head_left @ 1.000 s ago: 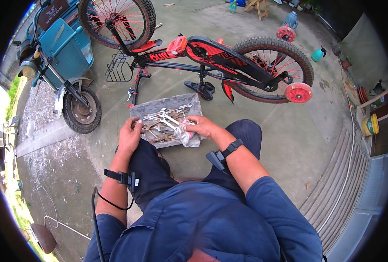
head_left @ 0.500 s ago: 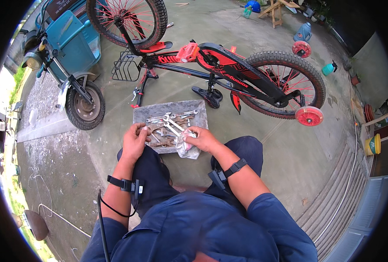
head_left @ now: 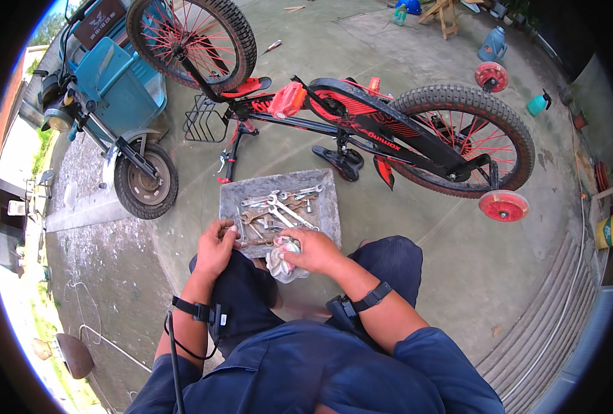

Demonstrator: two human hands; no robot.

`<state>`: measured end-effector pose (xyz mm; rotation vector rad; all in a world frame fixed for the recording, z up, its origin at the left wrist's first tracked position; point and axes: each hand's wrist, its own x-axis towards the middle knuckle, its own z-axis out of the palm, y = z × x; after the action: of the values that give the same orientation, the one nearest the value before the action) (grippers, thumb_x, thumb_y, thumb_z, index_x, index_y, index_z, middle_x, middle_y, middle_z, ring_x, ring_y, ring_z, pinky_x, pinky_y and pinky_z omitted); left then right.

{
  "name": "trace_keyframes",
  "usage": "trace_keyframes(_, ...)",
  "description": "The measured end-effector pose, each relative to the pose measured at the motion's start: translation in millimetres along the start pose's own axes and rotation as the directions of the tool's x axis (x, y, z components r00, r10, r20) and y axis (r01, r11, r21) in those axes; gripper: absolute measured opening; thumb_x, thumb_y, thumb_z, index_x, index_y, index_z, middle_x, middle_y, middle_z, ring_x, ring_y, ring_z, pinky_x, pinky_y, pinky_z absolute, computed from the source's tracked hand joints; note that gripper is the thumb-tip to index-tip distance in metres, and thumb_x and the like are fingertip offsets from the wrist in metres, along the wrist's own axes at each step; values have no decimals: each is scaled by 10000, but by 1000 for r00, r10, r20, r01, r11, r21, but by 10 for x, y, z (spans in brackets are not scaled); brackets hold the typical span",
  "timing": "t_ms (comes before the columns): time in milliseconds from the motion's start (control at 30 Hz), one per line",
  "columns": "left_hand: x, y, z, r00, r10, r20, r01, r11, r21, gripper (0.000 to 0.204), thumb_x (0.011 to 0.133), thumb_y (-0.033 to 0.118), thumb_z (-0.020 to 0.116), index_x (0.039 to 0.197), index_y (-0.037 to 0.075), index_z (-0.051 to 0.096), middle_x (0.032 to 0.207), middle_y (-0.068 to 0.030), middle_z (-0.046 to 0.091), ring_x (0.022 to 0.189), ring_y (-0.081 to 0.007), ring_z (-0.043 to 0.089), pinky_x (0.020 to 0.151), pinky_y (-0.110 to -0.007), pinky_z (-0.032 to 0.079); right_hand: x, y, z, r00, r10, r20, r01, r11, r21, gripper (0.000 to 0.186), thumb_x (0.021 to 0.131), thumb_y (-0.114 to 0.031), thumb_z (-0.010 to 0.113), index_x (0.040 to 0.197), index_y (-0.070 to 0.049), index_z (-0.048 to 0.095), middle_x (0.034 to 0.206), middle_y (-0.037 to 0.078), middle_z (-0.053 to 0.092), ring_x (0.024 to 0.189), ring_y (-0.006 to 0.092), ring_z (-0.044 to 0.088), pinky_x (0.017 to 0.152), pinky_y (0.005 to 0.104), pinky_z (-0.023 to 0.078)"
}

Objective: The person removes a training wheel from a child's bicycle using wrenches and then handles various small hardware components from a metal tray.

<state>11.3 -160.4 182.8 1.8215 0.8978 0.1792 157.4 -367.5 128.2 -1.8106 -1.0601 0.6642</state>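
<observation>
My right hand is closed on a crumpled, whitish rag at the near edge of a grey metal tray. At the tray's near left corner my left hand has curled fingers with the thumb pressed to them; whatever it may hold is hidden. Inside the tray lie several wrenches, some shiny, some rusty. Two bright wrenches slant across the middle, apart from my hands. A rusty bar-shaped tool lies between my left fingertips and the rag.
Beyond the tray a black and red bicycle stands upside down, its saddle on the concrete. Training wheels stick out at right. A blue cargo tricycle stands at the left. A green spray bottle and a blue jug are at far right.
The bright wrenches have left my right hand and now lie in the tray. My right hand and the rag have come nearer to me. The whole view has shifted slightly.
</observation>
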Motion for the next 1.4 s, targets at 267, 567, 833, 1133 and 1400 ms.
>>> trace_keyframes(267,84,47,13,988,-80,133,67,993,98,409,961,237,613,1245,-51,553,980,-119,686,859,-178,679,748,-295,547,23,-98,3,996,10,-94,-12,1000,-15,574,828,-296,675,1351,-143,492,1184,179,610,1009,389,622,830,460,515)
trace_keyframes(567,297,-19,587,875,-187,447,274,951,-140,646,927,330,672,1436,42,398,1279,-120,552,1122,-192,531,853,-316,493,212,-82,-121,993,103,-63,-94,987,130,726,785,-230,700,1435,-121,394,1262,191,596,1093,370,610,903,447,505)
trace_keyframes(833,573,161,823,891,-278,359,329,940,-90,441,886,132,696,1268,-12,530,1127,-72,633,1027,-157,587,918,-300,472,400,-22,-291,981,179,-75,-162,968,189,718,787,-214,688,1433,-111,392,1291,198,511,1135,401,566,934,450,492)
trace_keyframes(1133,844,-51,876,962,-207,176,69,814,577,605,818,441,713,1227,17,575,1121,-252,627,1067,-433,589,937,-436,474,524,84,-302,971,149,-185,-110,973,205,667,795,-234,688,1392,-98,425,1227,191,530,1114,386,566,918,453,492)
trace_keyframes(1400,763,32,1020,921,-211,328,-108,671,734,547,795,312,692,1257,50,561,1174,-270,566,1048,-426,606,926,-457,493,617,281,-549,871,259,-417,-76,910,407,603,800,-108,676,1352,-42,443,1180,182,562,1005,298,623,832,403,518)
